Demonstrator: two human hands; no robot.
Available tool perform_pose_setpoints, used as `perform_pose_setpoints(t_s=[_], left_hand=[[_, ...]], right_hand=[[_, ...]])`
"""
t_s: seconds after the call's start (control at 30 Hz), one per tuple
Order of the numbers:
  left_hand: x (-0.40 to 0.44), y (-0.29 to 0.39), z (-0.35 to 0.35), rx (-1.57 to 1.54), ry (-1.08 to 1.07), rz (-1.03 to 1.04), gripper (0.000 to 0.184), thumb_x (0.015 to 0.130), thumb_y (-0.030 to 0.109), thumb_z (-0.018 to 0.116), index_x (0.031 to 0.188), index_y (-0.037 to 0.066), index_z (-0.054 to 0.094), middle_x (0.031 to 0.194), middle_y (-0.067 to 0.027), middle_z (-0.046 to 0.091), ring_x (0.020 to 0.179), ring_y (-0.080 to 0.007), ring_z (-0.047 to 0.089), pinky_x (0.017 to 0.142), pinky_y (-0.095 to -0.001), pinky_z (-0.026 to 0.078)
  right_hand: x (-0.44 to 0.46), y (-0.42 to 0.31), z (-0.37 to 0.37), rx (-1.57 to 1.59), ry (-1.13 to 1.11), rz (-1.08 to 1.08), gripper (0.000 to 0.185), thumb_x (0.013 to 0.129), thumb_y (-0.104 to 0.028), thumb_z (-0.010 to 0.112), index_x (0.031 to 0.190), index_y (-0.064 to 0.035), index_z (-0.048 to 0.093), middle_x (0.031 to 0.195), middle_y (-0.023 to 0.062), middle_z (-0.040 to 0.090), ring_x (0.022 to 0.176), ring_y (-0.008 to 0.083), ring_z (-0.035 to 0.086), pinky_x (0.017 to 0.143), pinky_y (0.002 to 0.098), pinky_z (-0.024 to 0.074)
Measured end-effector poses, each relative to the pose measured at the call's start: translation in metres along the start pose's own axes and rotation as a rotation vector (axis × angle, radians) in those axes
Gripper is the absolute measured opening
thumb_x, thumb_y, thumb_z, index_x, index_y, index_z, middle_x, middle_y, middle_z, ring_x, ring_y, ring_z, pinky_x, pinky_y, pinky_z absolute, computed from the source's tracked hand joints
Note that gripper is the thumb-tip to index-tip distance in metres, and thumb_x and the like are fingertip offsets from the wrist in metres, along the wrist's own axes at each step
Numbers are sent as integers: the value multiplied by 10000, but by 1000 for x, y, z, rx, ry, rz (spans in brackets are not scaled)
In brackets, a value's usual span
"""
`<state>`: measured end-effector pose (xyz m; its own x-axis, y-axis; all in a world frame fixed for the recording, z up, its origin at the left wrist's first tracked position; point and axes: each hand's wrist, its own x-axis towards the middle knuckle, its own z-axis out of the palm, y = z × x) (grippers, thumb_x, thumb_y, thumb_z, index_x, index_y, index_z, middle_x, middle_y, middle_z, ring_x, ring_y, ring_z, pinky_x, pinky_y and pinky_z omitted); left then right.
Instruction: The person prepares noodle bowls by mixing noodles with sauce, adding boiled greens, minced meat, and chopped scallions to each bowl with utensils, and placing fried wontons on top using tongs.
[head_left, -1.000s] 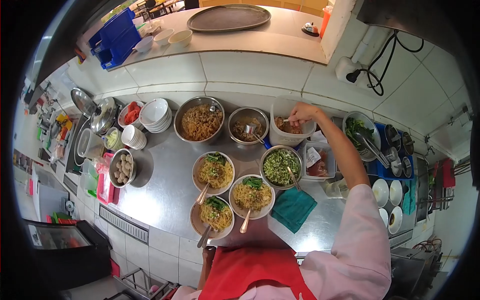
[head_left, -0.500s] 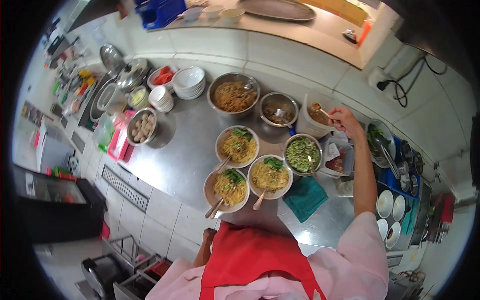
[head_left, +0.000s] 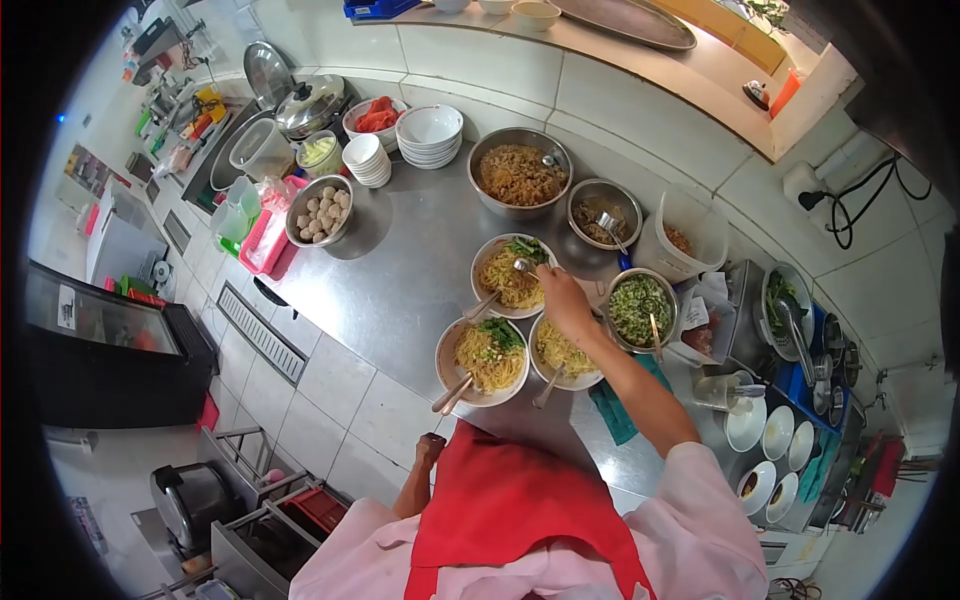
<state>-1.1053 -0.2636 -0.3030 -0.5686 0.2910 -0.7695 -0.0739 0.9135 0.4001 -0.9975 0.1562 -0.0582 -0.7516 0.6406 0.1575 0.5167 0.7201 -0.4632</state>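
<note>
My right hand [head_left: 562,298] grips a small spoon [head_left: 524,266], its bowl over the noodles in the back noodle bowl [head_left: 482,262]. Two more noodle bowls stand in front: the left one [head_left: 443,345] shows greens and chopped topping, and the right one [head_left: 590,381] is partly covered by my right hand and forearm. Utensil handles stick out from all three bowls over their near left rims. My left hand [head_left: 430,452] hangs low beside the red apron at the counter's near edge, fingers curled, with nothing visible in it.
Behind the bowls stand a bowl of minced topping [head_left: 520,172], a smaller metal bowl [head_left: 603,212] and a clear tub [head_left: 688,238]. Chopped scallions [head_left: 642,310] sit to the right, near a green cloth [head_left: 618,415]. Meatballs [head_left: 325,214] and stacked white bowls [head_left: 430,135] stand left.
My right hand has moved left and nearer, from the clear tub to the back noodle bowl, still holding the spoon. The camera view has shifted. My left hand remains low beside the apron.
</note>
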Motion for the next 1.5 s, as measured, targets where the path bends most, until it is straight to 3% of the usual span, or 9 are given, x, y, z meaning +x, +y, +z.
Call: perform_pose_setpoints(t_s=[0.1, 0.17, 0.3, 0.4, 0.57, 0.7, 0.87, 1.07, 1.5], left_hand=[[36, -58, 36, -50, -5, -44, 329, 716, 280, 674, 941, 41, 699, 891, -193, 695, 829, -279, 681, 755, -352, 528], [63, -78, 45, 432, 424, 1215, 149, 664, 183, 586, 522, 137, 578, 562, -85, 581, 541, -277, 538, 514, -444, 420], [35, -88, 35, 1010, 77, 761, 173, 666, 183, 578, 509, 126, 529, 535, -77, 538, 527, -274, 513, 498, -443, 387], [77, -80, 45, 33, 27, 1333, 177, 692, 195, 577, 536, 118, 547, 551, -83, 544, 537, -281, 516, 504, -430, 388], [27, -36, 13, 96, -75, 18, 391, 769, 363, 652, 956, 21, 691, 903, -206, 687, 896, -306, 664, 802, -367, 515], [15, -20, 27, -17, 124, 262, 188, 715, 260, 614, 735, 74, 631, 716, -141, 613, 690, -295, 579, 631, -392, 450], [35, -37, 40, -65, 247, 428, 123, 686, 193, 594, 595, 110, 594, 600, -98, 568, 559, -287, 525, 520, -407, 411], [71, -52, 42, 39, 220, 482, 126, 707, 196, 608, 615, 110, 602, 629, -99, 578, 577, -284, 532, 526, -401, 425], [40, -35, 23, 96, 88, 521, 229, 796, 223, 547, 617, 102, 625, 723, -123, 645, 626, -286, 592, 531, -430, 453]], right_hand=[[9, 3, 2, 99, 119, -6, 171, 769, 69, 493, 929, 17, 521, 792, 224, 602, 772, 423, 582, 692, 449, 474], [9, 16, -5, 153, 174, -39, 175, 784, 66, 494, 950, 19, 518, 769, 202, 607, 723, 381, 600, 654, 429, 481], [-5, 34, -90, 1130, -64, 591, 123, 860, -43, 531, 978, -15, 548, 724, 62, 597, 552, 52, 499, 407, 195, 334], [-13, 80, -152, 867, 238, 572, 116, 826, -70, 547, 926, -17, 575, 726, 95, 626, 568, 104, 537, 467, 235, 377], [23, 172, -193, -316, 87, 462, 171, 757, -51, 545, 875, 30, 639, 828, 219, 659, 785, 361, 643, 708, 421, 522], [50, 229, -142, -552, -284, 383, 212, 741, -48, 551, 893, 20, 682, 926, 244, 657, 889, 390, 643, 751, 446, 530], [65, 248, -152, -52, -580, 654, 198, 700, -57, 620, 867, -3, 714, 786, 171, 694, 644, 239, 651, 527, 366, 499], [32, 224, -215, 372, -348, 711, 220, 753, 19, 566, 940, 31, 680, 708, 83, 669, 513, 65, 496, 354, 232, 308], [-113, 97, -207, 991, -162, 626, 270, 813, -18, 545, 1067, 20, 626, 822, 58, 644, 569, 35, 478, 436, 166, 349]])
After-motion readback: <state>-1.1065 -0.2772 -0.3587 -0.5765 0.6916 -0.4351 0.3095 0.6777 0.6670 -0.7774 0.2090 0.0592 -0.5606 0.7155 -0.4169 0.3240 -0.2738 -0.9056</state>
